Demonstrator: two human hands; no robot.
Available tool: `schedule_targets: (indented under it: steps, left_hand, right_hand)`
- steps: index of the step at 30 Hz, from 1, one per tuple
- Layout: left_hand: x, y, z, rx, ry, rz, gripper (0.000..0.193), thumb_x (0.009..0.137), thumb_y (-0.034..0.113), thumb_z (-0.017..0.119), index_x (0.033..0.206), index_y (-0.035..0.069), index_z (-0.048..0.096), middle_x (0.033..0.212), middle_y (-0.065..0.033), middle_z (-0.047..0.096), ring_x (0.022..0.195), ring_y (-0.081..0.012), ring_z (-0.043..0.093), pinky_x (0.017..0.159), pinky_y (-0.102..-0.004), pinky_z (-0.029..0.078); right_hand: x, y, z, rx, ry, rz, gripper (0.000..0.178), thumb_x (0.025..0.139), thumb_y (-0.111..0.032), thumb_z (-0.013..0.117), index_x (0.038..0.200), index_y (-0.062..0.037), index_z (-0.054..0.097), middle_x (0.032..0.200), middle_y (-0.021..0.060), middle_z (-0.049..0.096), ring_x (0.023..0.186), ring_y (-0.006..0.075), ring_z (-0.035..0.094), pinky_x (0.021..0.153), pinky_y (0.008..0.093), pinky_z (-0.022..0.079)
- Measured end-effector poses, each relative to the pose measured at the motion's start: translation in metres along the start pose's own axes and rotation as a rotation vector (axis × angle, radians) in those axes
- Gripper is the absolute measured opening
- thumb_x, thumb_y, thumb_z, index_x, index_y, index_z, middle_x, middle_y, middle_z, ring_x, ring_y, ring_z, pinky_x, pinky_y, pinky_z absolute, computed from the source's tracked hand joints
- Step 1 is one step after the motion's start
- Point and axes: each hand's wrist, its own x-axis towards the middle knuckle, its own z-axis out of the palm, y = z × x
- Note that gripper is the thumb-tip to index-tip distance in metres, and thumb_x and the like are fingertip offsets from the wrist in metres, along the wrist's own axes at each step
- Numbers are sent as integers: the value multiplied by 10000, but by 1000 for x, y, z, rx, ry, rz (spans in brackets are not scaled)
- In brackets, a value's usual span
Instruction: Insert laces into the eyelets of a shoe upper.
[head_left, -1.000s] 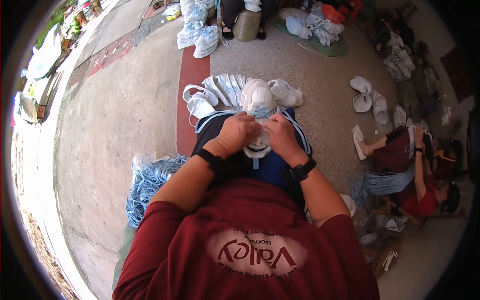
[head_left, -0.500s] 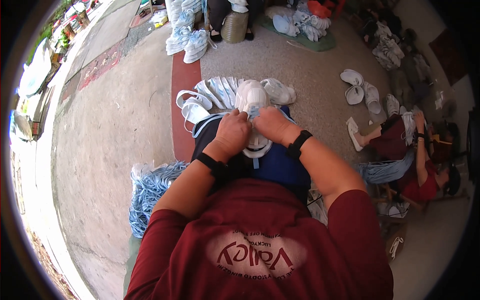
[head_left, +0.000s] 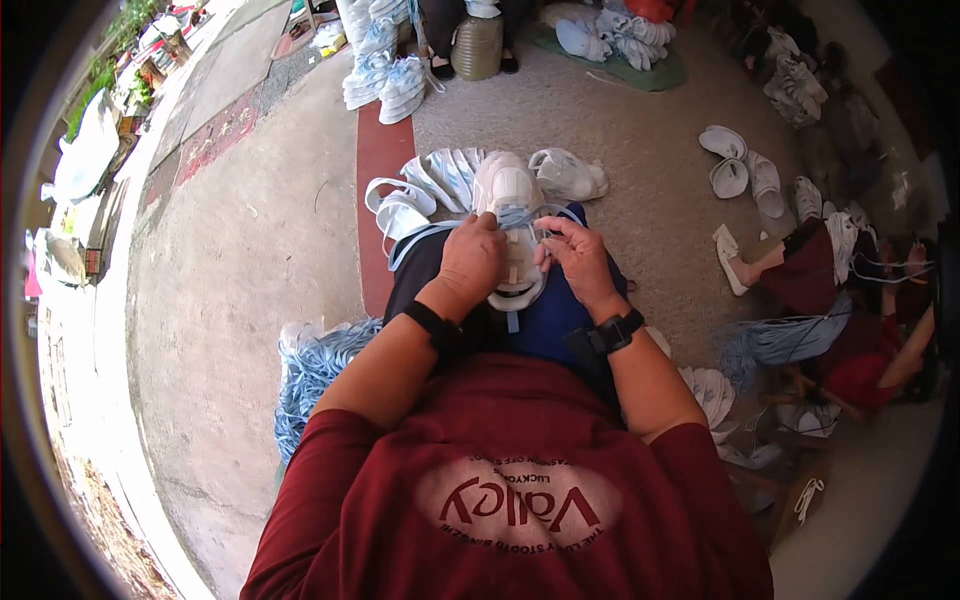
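A white sneaker rests on my lap, its toe pointing away and its heel opening toward me. Light blue shoelace crosses the lower toe area and loops out to the right. My left hand is closed on the sneaker's left lacing edge; its fingertips are partly hidden. Over the right lacing edge, my right hand has its index finger stretched out and apart from the thumb, close to the lace loop. Whether the lace touches those fingers is hard to make out.
White shoes stand in a row beyond my knees, with another white shoe at their right. A heap of light blue laces lies at my left. Several white shoes are on the floor to the right, near a seated co-worker.
My right hand has pulled back slightly to the right and its fingers have spread, uncovering the sneaker's tongue area. My left hand stays on the sneaker. The view has shifted slightly.
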Motion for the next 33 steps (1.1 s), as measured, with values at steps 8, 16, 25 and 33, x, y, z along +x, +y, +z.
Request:
schedule_targets:
  steps: [8,16,25,33]
  left_hand:
    - [10,-22,19,-52,-1,232,49,669,112,582,653,68,596,793,-90,566,797,-255,561,693,-356,481]
    - [6,1,7,-60,1,-33,99,697,75,563,773,50,622,832,-101,541,838,-288,557,699,-374,476]
    - [16,21,-10,139,-79,143,85,695,68,570,774,57,600,814,-66,548,843,-271,529,721,-385,442]
    - [17,9,4,-353,97,309,62,731,54,581,768,53,532,792,-88,538,776,-290,537,682,-374,451]
  right_hand:
    - [-5,21,-17,265,114,111,88,841,-2,548,890,26,616,740,90,634,603,100,565,588,215,473]
    - [-5,31,-11,372,132,104,76,830,7,566,882,26,617,730,81,637,595,94,553,569,208,455]
    - [0,26,-8,351,208,89,66,815,7,575,859,16,624,710,68,631,594,85,545,577,207,446]
    - [12,17,-7,98,194,141,41,794,0,574,772,18,603,654,34,596,602,77,534,547,213,419]
